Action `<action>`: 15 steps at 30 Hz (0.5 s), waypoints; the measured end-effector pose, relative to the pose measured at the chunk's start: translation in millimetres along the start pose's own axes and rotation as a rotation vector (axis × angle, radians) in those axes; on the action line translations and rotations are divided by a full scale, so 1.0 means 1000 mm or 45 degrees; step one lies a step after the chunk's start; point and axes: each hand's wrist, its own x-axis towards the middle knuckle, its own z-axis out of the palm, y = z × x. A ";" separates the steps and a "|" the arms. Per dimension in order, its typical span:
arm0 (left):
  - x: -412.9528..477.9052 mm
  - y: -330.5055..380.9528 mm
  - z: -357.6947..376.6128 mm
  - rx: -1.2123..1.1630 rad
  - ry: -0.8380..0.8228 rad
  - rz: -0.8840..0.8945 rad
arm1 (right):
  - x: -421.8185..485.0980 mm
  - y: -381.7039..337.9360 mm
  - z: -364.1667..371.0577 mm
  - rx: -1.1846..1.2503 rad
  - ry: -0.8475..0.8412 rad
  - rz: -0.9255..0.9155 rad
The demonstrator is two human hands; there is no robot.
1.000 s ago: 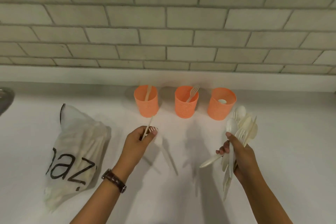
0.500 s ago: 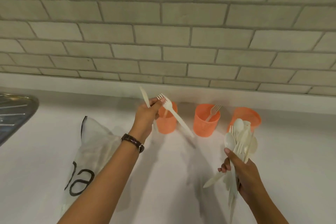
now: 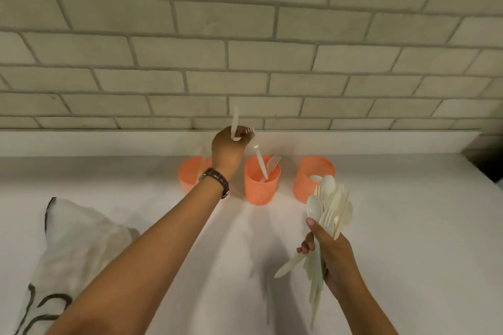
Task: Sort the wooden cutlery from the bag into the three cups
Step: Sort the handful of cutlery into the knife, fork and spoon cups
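Our left hand [image 3: 230,145] pinches a blurred utensil [image 3: 235,119], half hiding the left cup [image 3: 186,177] at 9 o'clock of the middle cup [image 3: 261,191]. Our right hand [image 3: 332,262] curls round a bundle [image 3: 330,205]. The bag [image 3: 76,247] is cut off at 7 o'clock.

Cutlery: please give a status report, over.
Left hand grips one piece upright. Right hand holds the bundle. Middle cup: a fork and one more; right cup: a spoon. Left cup partly behind wrist.
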 end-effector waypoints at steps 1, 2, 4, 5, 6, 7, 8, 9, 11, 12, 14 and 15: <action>0.000 -0.008 0.008 0.035 -0.042 -0.050 | 0.000 -0.001 -0.003 0.006 0.001 -0.002; -0.002 -0.015 0.014 0.051 -0.087 -0.108 | 0.001 -0.002 -0.005 0.011 -0.001 -0.003; -0.004 -0.023 0.018 0.056 -0.144 -0.212 | 0.002 -0.003 -0.008 0.018 -0.005 -0.004; -0.003 -0.023 0.017 0.053 -0.138 -0.236 | 0.002 -0.004 -0.008 0.027 -0.005 -0.004; -0.002 -0.021 0.014 0.006 -0.111 -0.237 | 0.003 -0.004 -0.009 0.035 -0.009 -0.005; 0.002 -0.018 0.009 -0.079 -0.060 -0.226 | 0.004 -0.004 -0.009 0.041 -0.015 -0.008; 0.006 -0.015 0.002 -0.174 0.011 -0.188 | 0.005 -0.004 -0.008 0.047 -0.023 -0.009; 0.011 -0.012 -0.006 -0.209 0.098 -0.143 | 0.006 -0.003 -0.008 0.054 -0.031 -0.007; 0.022 -0.015 -0.026 -0.174 0.235 -0.049 | 0.009 -0.001 -0.006 0.071 -0.046 0.009; 0.023 -0.019 -0.034 -0.153 0.250 -0.015 | 0.010 0.001 -0.004 0.078 -0.053 0.018; 0.022 -0.027 -0.048 -0.135 0.226 -0.026 | 0.011 0.003 0.001 0.080 -0.068 0.027; 0.021 -0.031 -0.052 -0.133 0.208 -0.037 | 0.012 0.004 0.003 0.074 -0.079 0.028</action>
